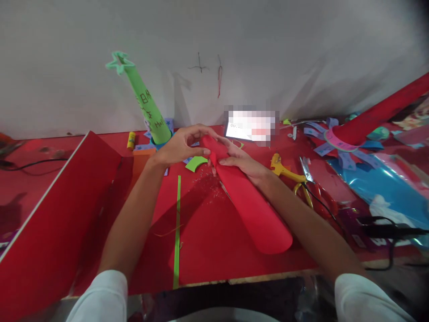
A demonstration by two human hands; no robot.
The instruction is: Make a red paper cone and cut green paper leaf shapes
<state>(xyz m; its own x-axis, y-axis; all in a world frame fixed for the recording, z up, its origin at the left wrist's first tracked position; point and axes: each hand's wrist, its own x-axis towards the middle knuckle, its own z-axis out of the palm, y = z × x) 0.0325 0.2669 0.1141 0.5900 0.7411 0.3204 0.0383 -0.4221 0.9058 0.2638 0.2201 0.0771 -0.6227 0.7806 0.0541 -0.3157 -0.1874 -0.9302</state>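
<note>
Noted from beside the red-topped table [208, 255]: the smooth, tapering bright-red paper tube [256, 212] slanted over the tabletop, narrow end between the hands, wide rounded end toward the near edge, contact there uncertain. The left hand [187, 143] had thumb and curled fingers closed about the narrow tip, and the right hand [241, 162] was partly wrapped around the tube just below, thumb on top, presumably steadying the taper so the tip stayed controlled. The yellow plastic glue gun [290, 173] and red-handled metal scissors [308, 172] lay to the right, probably for easy reach without crowding the tube
</note>
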